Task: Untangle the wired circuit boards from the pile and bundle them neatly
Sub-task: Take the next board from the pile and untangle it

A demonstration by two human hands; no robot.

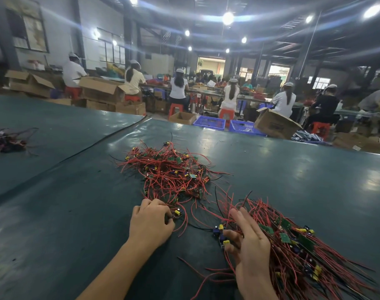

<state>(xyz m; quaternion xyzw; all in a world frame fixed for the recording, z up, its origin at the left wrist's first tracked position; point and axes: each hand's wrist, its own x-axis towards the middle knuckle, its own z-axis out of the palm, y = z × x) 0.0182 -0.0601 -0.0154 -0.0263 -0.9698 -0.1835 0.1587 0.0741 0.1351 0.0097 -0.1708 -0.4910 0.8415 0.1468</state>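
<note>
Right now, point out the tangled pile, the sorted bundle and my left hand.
tangled pile (169,169), head view, middle of the heap
sorted bundle (297,263), head view, middle of its wires
left hand (151,224), head view, back of the hand

You get no legible text: the dark print on the tilted brown cardboard box (275,126) beyond your dark green desk (76,213) is blurred, and the small green circuit boards (284,237) are too small.
</note>
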